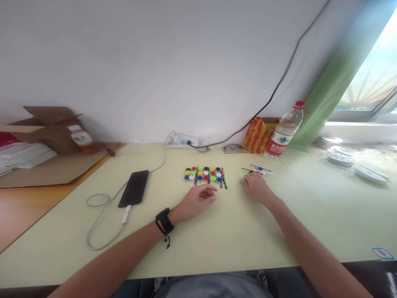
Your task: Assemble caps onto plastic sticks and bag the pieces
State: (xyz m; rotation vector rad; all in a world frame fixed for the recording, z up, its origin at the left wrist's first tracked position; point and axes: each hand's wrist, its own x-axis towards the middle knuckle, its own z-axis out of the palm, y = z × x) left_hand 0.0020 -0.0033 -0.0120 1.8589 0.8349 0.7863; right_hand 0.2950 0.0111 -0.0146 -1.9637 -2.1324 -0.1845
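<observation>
Several small round coloured pieces (204, 174) lie in rows on the pale table (235, 236), with thin coloured sticks (224, 178) among them. My left hand (195, 202), with a black watch on its wrist, rests just in front of them, fingers loosely curled, nothing visible in it. My right hand (256, 186) lies on the table to the right, fingers down next to a few loose sticks and pieces (259, 169). Whether it holds one is hidden.
A black phone (134, 188) on a grey cable lies to the left. At the back stand a power strip (182, 142), glasses (233, 147), a striped bag (257, 134) and a water bottle (283, 134). Cardboard boxes (52, 128) sit far left, plates (356, 163) far right.
</observation>
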